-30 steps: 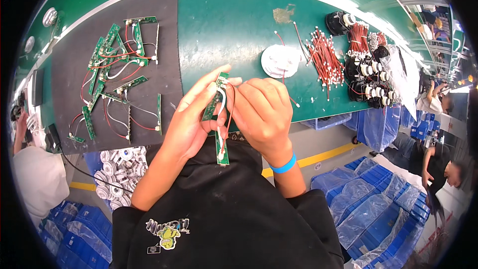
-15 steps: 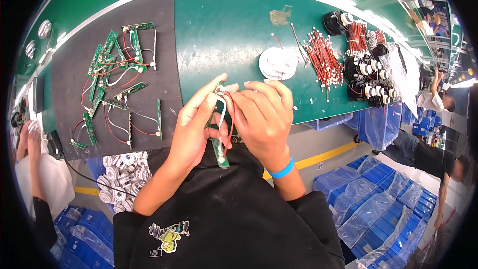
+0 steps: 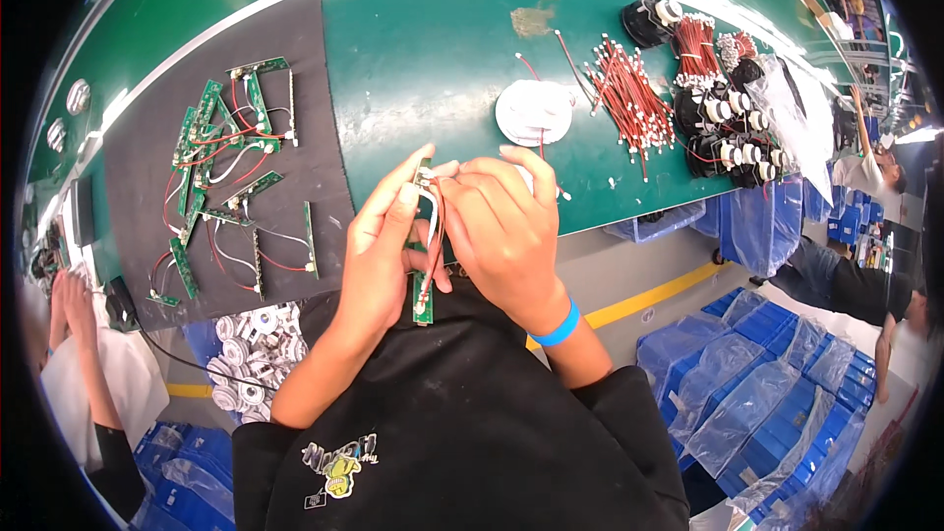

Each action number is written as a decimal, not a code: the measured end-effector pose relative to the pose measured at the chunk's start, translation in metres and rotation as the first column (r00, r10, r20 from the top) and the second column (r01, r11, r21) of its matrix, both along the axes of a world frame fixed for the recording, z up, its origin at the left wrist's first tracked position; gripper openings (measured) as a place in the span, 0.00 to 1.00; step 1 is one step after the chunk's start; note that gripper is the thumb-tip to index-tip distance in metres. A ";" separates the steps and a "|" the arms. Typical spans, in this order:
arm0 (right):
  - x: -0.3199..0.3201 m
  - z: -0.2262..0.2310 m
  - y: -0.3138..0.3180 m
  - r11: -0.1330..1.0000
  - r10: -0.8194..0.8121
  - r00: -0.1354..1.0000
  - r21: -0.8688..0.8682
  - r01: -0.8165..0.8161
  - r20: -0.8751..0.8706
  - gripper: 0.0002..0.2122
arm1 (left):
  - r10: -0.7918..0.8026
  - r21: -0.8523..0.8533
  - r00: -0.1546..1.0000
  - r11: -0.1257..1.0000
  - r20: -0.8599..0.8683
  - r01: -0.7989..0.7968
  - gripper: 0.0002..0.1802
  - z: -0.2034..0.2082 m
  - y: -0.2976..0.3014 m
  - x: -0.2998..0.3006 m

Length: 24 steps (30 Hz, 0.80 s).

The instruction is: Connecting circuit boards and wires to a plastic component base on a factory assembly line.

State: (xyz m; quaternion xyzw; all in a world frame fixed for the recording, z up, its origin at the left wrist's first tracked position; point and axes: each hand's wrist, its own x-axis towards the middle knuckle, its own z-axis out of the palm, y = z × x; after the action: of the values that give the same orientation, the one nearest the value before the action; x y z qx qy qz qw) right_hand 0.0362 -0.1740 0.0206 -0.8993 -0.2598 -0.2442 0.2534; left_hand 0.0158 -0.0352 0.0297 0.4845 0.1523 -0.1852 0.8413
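Observation:
A narrow green circuit board (image 3: pixel 423 313) with red and white wires is held upright in front of my chest. My left hand (image 3: pixel 382 246) is closed round it, with thumb and fingers on either side of its upper part. My right hand (image 3: pixel 503 236), with a blue band at the wrist, pinches at the wire ends near the board's top. Its fingertips hide the exact contact. A white patch I cannot make out shows behind the right fingers. Beyond that hand, a white round part (image 3: pixel 533 113) with red wires lies on the green table.
Wired circuit boards (image 3: pixel 202 152) lie on a black mat (image 3: pixel 147 69) at left. Red wires (image 3: pixel 634 103) and black-and-white round parts (image 3: pixel 723 108) fill the table's right. White parts (image 3: pixel 251 359) sit below the left edge. Wrapped blue bins (image 3: pixel 752 383) stand lower right. Other people are on both sides.
The held board has turned more upright, and both hands have shifted slightly left in view. My right fingers remain at its upper end. The whole view has moved a little.

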 end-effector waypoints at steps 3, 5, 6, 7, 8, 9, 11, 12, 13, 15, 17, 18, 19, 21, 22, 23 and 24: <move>-0.006 0.017 -0.001 0.999 0.014 1.000 0.041 -0.015 0.011 0.09 | 0.012 -0.091 0.999 0.996 -0.036 -0.015 0.26 -0.007 0.006 0.001; -0.026 0.027 -0.021 0.995 0.061 0.996 0.078 -0.066 0.065 0.13 | 0.086 -0.029 0.994 0.996 0.063 -0.084 0.28 -0.007 0.010 0.000; -0.046 0.031 -0.042 0.990 -0.050 0.990 0.139 0.032 0.130 0.15 | 0.053 -0.056 0.995 0.997 0.084 -0.049 0.27 -0.004 0.007 0.002; -0.054 0.028 -0.053 0.968 -0.146 0.971 0.229 0.101 0.189 0.17 | 0.048 -0.060 0.995 0.997 0.089 -0.043 0.27 -0.004 0.004 0.003; -0.050 0.028 -0.050 0.968 -0.142 0.971 0.230 0.096 0.192 0.17 | 0.047 -0.038 0.994 0.998 0.099 -0.043 0.28 -0.004 0.004 0.002; -0.044 0.028 -0.041 0.797 -0.236 0.951 0.520 0.307 -0.200 0.17 | 0.039 -0.023 0.994 0.999 0.107 -0.037 0.28 -0.006 0.004 0.002; -0.035 0.027 -0.038 0.519 -0.171 0.806 0.644 0.563 -0.567 0.17 | 0.041 -0.034 0.993 0.999 0.115 -0.037 0.26 -0.009 0.004 0.002; -0.032 0.025 -0.041 0.425 0.025 0.768 0.702 0.572 -0.640 0.16 | 0.021 -0.033 0.992 0.999 0.123 -0.017 0.25 -0.010 0.006 0.003; -0.029 0.022 -0.043 0.322 0.228 0.709 0.739 0.592 -0.668 0.15 | 0.001 -0.031 0.991 1.000 0.132 0.003 0.24 -0.011 0.007 0.002; -0.023 0.010 -0.043 0.361 0.180 0.764 0.764 0.534 -0.619 0.14 | 0.000 -0.036 0.991 0.999 0.134 0.005 0.24 -0.011 0.008 0.001; -0.017 -0.001 -0.046 0.533 0.043 0.893 0.766 0.358 -0.447 0.13 | 0.005 -0.038 0.990 0.999 0.138 0.000 0.24 -0.010 0.008 0.001; -0.017 0.000 -0.046 0.537 0.048 0.895 0.767 0.351 -0.444 0.13 | -0.007 -0.022 0.990 1.000 0.140 0.011 0.23 -0.010 0.007 0.001; -0.016 0.004 -0.047 0.482 0.071 0.865 0.776 0.406 -0.497 0.14 | -0.020 -0.007 0.990 1.000 0.142 0.021 0.23 -0.010 0.007 0.001; -0.018 0.012 -0.044 0.430 0.099 0.828 0.774 0.465 -0.552 0.14 | -0.012 -0.014 0.989 1.000 0.146 0.014 0.23 -0.008 0.008 0.000; -0.018 0.015 -0.040 0.395 -0.021 0.835 0.762 0.513 -0.550 0.14 | 0.000 -0.009 0.989 1.000 0.148 0.001 0.23 -0.009 0.010 0.000; -0.019 0.016 -0.039 0.353 -0.142 0.827 0.753 0.556 -0.544 0.15 | 0.011 -0.003 0.989 1.000 0.150 -0.011 0.23 -0.010 0.010 -0.001; -0.029 0.006 -0.044 0.344 -0.203 0.804 0.728 0.594 -0.560 0.13 | 0.017 -0.006 0.989 1.000 0.149 -0.016 0.23 -0.009 0.011 -0.001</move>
State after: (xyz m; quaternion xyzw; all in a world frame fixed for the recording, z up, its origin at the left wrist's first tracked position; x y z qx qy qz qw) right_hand 0.0075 -0.2179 0.0270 -0.6976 0.1912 -0.2217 0.6539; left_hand 0.0150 -0.0238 0.0204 0.4939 0.0926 -0.1419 0.8528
